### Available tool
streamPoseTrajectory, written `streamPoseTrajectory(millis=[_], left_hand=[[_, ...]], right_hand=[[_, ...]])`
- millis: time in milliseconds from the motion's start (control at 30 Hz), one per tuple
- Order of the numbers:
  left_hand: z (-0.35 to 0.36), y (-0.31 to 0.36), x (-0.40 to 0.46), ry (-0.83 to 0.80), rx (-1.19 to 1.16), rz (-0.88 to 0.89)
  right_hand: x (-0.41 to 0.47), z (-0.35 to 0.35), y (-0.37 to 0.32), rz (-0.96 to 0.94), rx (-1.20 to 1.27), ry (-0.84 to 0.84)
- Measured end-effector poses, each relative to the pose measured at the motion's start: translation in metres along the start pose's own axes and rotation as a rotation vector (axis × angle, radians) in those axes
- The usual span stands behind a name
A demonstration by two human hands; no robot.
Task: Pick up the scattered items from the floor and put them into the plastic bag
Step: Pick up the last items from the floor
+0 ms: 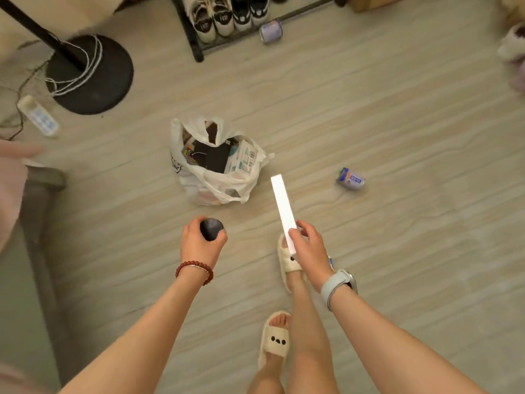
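A white plastic bag [196, 177] stands open on the wooden floor in the middle of the view, with boxes and dark items inside. My left hand [200, 245] grips a round dark object [211, 228] just below the bag. My right hand [308, 253] holds a long white box [282, 206] by its near end, and the box points up towards the bag's right side. A small blue and white can [351, 179] lies on the floor to the right of the bag. Another can [270, 31] lies by the shoe rack at the top.
A black lamp base [93, 78] with white cord sits at upper left, with a power strip [38, 116] beside it. A shoe rack [224, 21] with sneakers stands at the top. Fluffy slippers [511, 49] lie at the right edge. My feet wear cream slippers [274, 344].
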State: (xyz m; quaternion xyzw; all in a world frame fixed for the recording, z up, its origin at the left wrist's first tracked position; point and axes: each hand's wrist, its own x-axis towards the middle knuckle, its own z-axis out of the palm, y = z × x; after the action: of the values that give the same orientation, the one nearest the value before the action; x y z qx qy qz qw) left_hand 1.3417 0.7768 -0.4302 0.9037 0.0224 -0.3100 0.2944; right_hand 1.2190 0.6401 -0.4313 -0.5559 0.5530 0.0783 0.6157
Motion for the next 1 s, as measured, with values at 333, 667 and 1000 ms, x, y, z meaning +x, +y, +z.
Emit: streamPoseTrajectory(millis=[333,667,1000], left_hand=[[0.014,0.009,0.158,0.068,-0.076,-0.184],[0.059,-0.035,0.296,0.053,-0.066,-0.262],[0.097,-0.043,0.365,0.073,-0.100,-0.185]], right_hand=[[0.166,0.058,-0.061,-0.151,-0.779,-0.142],[0.314,0.167,-0.066,-0.337,-1.092,-0.110],[0.340,0.182,-0.011,-0.239,-0.671,-0.140]])
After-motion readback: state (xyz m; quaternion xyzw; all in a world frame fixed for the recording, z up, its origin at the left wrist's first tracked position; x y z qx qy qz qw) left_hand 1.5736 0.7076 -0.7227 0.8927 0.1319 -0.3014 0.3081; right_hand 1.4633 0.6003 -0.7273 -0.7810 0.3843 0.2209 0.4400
